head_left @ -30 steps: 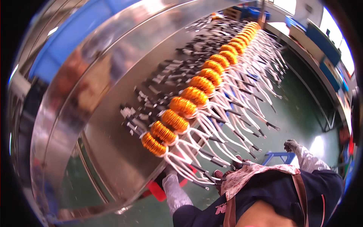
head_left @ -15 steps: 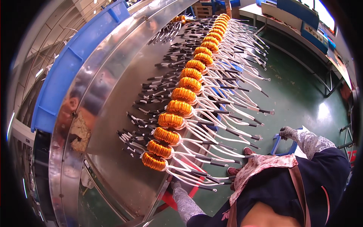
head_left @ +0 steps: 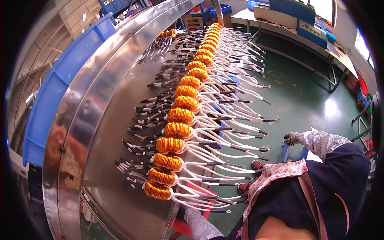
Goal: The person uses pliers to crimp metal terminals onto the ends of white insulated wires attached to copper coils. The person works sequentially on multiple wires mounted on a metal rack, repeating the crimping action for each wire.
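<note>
A long row of copper-wound toroidal coils (head_left: 186, 103) stood close together along the metal table (head_left: 116, 196), near its right edge. Each seemed likely to be dense and stiff, its smooth enamelled wire perhaps a little slippery and easily scratched. The best hold looked to be round the wound body, with a palm under the white leads (head_left: 196, 163), which seemed bendy and apt to tangle or strain if pulled. Those leads, dark-sleeved and tipped with ring lugs, reached out past the table edge; shorter black-sleeved leads (head_left: 138, 138) lay on the metal at the other side.

The left hand (head_left: 182, 212) was low by the near corner, mostly hidden and dark, so whether it gripped anything could not be told. The red plastic item (head_left: 185, 229) sat just beside it. The right hand (head_left: 294, 138), in a dark glove, hung well apart from the coils, just above the blue stool (head_left: 285, 152); its fingers were too small to read. Beyond the table's raised left side stood a blue bin (head_left: 60, 96).
</note>
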`<state>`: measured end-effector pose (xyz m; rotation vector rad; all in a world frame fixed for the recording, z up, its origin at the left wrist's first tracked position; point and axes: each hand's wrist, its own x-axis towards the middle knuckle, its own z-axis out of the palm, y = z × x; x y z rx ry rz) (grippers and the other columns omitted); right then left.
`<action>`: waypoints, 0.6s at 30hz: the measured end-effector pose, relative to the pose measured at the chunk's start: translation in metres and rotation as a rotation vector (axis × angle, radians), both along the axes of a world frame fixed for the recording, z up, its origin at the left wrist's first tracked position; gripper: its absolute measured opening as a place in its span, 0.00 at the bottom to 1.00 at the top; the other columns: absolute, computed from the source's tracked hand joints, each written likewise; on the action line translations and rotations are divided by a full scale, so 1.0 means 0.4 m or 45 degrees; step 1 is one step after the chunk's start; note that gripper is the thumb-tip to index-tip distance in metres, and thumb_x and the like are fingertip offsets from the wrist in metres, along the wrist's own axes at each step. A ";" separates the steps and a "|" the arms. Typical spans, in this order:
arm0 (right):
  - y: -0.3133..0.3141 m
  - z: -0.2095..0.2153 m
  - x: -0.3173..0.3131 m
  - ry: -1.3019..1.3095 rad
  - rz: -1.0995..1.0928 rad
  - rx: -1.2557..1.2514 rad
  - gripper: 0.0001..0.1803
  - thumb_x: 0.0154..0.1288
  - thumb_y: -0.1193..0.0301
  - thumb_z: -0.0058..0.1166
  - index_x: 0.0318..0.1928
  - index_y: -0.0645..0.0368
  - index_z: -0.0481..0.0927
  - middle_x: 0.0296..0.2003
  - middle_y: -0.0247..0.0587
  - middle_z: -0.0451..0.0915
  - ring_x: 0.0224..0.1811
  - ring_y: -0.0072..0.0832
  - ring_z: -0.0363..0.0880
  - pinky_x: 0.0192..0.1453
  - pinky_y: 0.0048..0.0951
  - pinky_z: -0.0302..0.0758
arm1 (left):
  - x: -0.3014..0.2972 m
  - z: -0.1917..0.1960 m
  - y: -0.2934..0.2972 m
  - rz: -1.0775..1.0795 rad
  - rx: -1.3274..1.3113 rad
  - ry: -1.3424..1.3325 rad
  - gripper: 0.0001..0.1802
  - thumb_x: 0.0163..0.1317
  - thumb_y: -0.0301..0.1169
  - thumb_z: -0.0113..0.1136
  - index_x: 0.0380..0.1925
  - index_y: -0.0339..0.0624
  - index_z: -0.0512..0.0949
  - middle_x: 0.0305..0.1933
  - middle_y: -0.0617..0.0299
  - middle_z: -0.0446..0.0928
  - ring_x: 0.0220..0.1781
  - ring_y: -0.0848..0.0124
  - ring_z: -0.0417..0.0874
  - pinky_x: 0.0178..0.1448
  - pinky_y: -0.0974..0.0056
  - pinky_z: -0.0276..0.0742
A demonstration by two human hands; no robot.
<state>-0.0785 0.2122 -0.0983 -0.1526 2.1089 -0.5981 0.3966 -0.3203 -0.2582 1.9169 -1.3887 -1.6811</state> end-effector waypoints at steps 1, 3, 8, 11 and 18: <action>-0.010 0.011 -0.001 0.020 -0.001 0.024 0.10 0.57 0.68 0.48 0.32 0.61 0.75 0.19 0.37 0.76 0.17 0.24 0.72 0.19 0.26 0.69 | -0.002 0.007 -0.004 0.016 0.008 0.014 0.34 0.39 0.24 0.61 0.51 0.41 0.62 0.45 0.58 0.69 0.41 0.66 0.72 0.42 0.61 0.74; -0.024 0.019 0.001 0.041 0.035 0.067 0.10 0.57 0.67 0.48 0.33 0.61 0.76 0.19 0.37 0.76 0.17 0.24 0.73 0.20 0.26 0.70 | 0.011 0.025 -0.011 0.053 0.017 0.038 0.33 0.40 0.25 0.61 0.51 0.41 0.62 0.44 0.58 0.69 0.41 0.65 0.72 0.41 0.61 0.75; -0.052 -0.002 -0.005 -0.011 0.073 0.068 0.10 0.56 0.66 0.47 0.34 0.59 0.76 0.20 0.36 0.77 0.19 0.26 0.74 0.24 0.29 0.71 | 0.055 0.081 -0.031 0.196 0.042 0.150 0.31 0.42 0.26 0.60 0.50 0.42 0.63 0.43 0.58 0.69 0.40 0.65 0.73 0.40 0.61 0.75; -0.069 -0.017 0.017 -0.037 0.092 0.060 0.11 0.55 0.66 0.47 0.34 0.59 0.76 0.19 0.36 0.77 0.19 0.26 0.74 0.24 0.29 0.72 | 0.084 0.115 -0.038 0.265 0.056 0.210 0.29 0.43 0.27 0.59 0.49 0.42 0.63 0.42 0.58 0.69 0.39 0.64 0.73 0.39 0.61 0.75; -0.104 -0.007 0.040 -0.086 0.060 0.022 0.11 0.55 0.66 0.48 0.36 0.59 0.76 0.20 0.36 0.78 0.19 0.26 0.74 0.23 0.28 0.72 | 0.179 0.145 -0.016 0.431 0.061 0.295 0.25 0.46 0.29 0.57 0.48 0.43 0.64 0.39 0.58 0.70 0.37 0.63 0.73 0.37 0.61 0.75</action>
